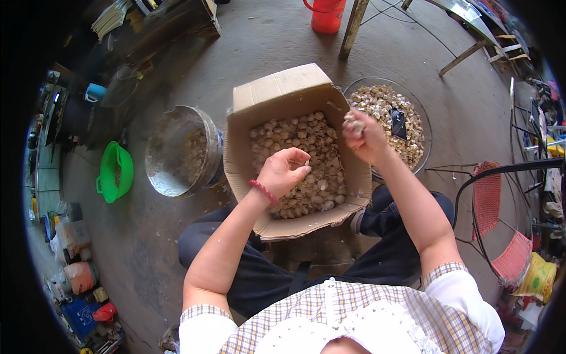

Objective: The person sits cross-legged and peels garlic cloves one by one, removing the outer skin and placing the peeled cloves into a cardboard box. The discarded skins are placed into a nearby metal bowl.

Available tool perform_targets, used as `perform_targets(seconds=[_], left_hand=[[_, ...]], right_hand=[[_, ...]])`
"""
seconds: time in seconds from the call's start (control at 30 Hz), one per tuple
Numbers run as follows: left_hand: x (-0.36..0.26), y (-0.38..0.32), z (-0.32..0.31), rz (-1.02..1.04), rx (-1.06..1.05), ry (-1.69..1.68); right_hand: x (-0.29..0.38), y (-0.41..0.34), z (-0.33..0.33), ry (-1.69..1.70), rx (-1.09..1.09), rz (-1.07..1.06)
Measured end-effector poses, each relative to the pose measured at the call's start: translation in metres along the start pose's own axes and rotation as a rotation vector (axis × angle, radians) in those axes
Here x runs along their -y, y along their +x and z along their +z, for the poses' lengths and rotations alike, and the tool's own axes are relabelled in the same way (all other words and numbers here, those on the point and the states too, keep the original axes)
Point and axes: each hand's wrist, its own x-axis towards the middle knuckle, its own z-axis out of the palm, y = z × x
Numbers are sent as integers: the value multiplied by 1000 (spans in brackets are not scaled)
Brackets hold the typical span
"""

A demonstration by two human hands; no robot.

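An open cardboard box [300,230] stands between my knees, holding many whole garlic bulbs [318,194]. My left hand [283,172], with a red bead bracelet [264,191] at its wrist, is over the bulbs. Its thumb and forefinger pinch a small pale piece, seemingly garlic. Over the box's right wall, beside the round basin [430,141], my right hand [367,135] curls around pale garlic [355,124]; blur hides whether this is a bulb or loose cloves. Separated garlic cloves [376,99] heap up in that basin, and a dark flat object [398,124] lies on them.
Left of the box, a dusty bucket [152,163] lies tipped with garlic scraps inside. Farther left is a green plastic tub [126,172]. A red bucket [327,17] and a wooden table leg [353,31] stand ahead. On the right is a chair with red woven panels [486,199].
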Motion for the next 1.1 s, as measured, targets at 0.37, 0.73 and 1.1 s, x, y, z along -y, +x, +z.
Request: perform_targets(seconds=[0.37,0.73,1.1], left_hand=[[17,-7,3,179,37,602],[8,3,-10,-113,119,1029],[1,-11,-21,-44,-48,839]], right_hand=[[51,-15,-241,48,-989,-164],[2,30,-80,-1220,-459,-757],[-166,31,-82,-2406,549,356]])
